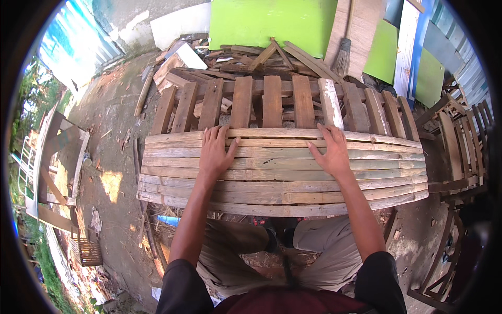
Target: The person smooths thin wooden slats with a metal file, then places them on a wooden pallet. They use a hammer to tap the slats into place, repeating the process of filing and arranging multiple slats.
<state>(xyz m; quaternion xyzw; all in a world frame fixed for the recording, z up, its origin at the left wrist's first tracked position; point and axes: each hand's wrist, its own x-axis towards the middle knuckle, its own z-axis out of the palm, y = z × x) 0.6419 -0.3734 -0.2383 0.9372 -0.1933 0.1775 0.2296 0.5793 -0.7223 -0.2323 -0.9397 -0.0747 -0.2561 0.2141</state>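
Across the middle lies a bench seat of long, weathered bamboo slats (282,194). Behind its far edge stands a backrest of upright brown wooden boards (272,102), one of them with worn white paint. My left hand (215,153) rests palm down on the slats left of centre, fingers stretched to the far edge and thumb spread inward. To the right, my right hand (331,152) lies on the slats in a matching pose, thumb pointing inward. Both hands are open and grasp no loose object. The far fingertips meet the outermost slat near the backrest.
Scrap wood (230,63) is heaped behind the backrest, below a bright green panel (272,26). A broom (342,55) leans there. Slatted wooden furniture (455,141) stands at the right. A wooden frame (49,162) and a crate (86,250) are at the left.
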